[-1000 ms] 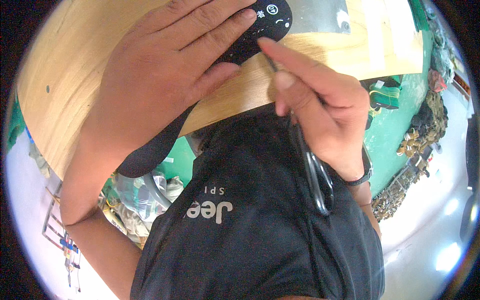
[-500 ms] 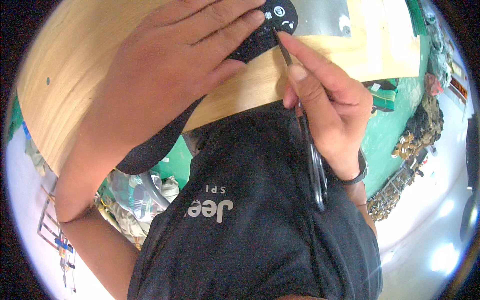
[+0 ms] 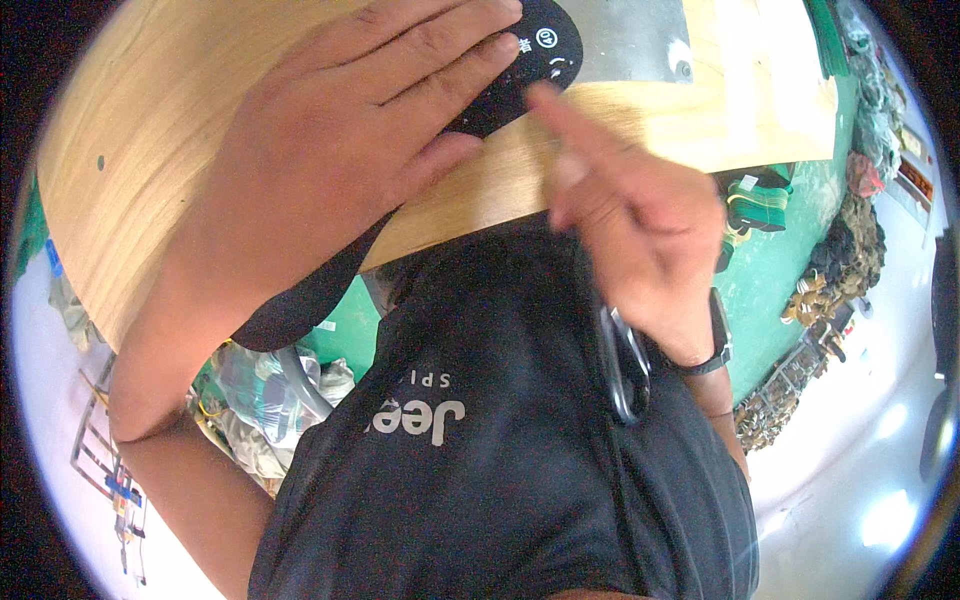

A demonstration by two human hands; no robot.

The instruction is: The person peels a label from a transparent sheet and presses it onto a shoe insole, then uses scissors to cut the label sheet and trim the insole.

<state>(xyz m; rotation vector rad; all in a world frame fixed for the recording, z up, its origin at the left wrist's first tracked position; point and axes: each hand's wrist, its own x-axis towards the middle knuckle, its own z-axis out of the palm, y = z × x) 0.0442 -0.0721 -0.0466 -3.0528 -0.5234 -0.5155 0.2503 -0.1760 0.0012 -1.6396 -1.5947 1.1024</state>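
My left hand [image 3: 330, 150] lies flat with its fingers stretched out over a black, rounded insole-like piece [image 3: 550, 65] with white printed marks. Most of that piece is hidden under the hand. Close to its near edge, the index finger of my right hand [image 3: 640, 215] points at it, smeared by motion. The other fingers of this hand are curled around what look like black-handled scissors. Their handle loop [image 3: 630, 385] sticks out below the palm, against my shirt; the blades cannot be made out.
The wooden tabletop [image 3: 150, 210] spreads beneath both hands. A grey metal plate [image 3: 640, 40] lies beyond the black piece. Another black rounded shape [image 3: 300, 315] shows under my left forearm. Bundled green and black items [image 3: 755, 205] sit past the right table edge. Plastic bags [image 3: 265, 390] lie at lower left.
My right hand has shifted a little left and toward me, and it is now blurred. The dark pointed blade seen earlier at its fingertips no longer shows. My left hand stays in place.
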